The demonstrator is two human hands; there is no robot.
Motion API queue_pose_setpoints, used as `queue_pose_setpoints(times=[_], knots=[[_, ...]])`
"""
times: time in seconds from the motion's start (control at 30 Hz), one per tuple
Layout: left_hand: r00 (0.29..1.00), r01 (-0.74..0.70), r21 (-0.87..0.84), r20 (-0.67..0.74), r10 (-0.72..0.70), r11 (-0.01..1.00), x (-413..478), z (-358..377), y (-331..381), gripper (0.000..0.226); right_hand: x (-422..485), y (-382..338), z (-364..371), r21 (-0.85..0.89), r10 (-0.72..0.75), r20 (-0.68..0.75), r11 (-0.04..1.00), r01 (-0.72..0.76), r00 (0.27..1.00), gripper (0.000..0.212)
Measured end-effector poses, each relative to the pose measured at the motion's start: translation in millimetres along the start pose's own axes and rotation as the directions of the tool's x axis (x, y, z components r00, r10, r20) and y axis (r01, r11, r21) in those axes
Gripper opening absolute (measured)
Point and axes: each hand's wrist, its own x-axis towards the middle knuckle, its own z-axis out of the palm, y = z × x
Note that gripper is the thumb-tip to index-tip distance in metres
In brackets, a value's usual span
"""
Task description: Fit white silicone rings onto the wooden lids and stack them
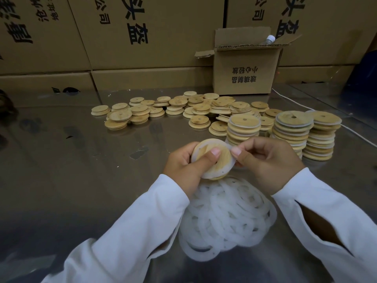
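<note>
Left hand [184, 166] fingers grip wooden lid [214, 160], thumb pressed on top. Right hand [267, 158] fingers pinch white ring [229, 147] at lid's edge, above ring pile [226, 217] on bench [81, 170].

One open cardboard box [244, 72], one bottle [270, 39] inside it, three stacks of ringed lids [291, 129] before its right corner, dozens of bare lids [177, 108] before it, one ring heap [226, 215], one held lid [212, 158]

Back: large brown cardboard cartons [163, 27] with black printed characters, stacked into a wall.
Tabletop: reflective grey metal tabletop [61, 160].
Rear right: small open brown cardboard box [244, 72], with a white-capped clear bottle [269, 39] inside.
Cord: thin white cord [359, 135] lying on the tabletop.
Light: dim.
</note>
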Motion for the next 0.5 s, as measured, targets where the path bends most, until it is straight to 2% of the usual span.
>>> queue_pose_setpoints(times=[0.27,0.43,0.5], knots=[[0.993,0.074,-0.091,-0.080,-0.082,0.993,-1,0,0,0.007,-1,3,4,0.032,-0.031,-0.027,0.999,0.032,0.999,0.015],[0.993,0.017,0.004,-0.114,-0.017,1.000,0,2,-2,0.010,-2,5,11,0.074,-0.041,-0.080,0.996,0.047,0.996,0.013],[0.993,0.011,0.039,-0.118,-0.006,0.999,-1,3,-3,0.008,-3,5,13,0.016,-0.068,-0.101,0.997,0.070,0.993,0.008]])
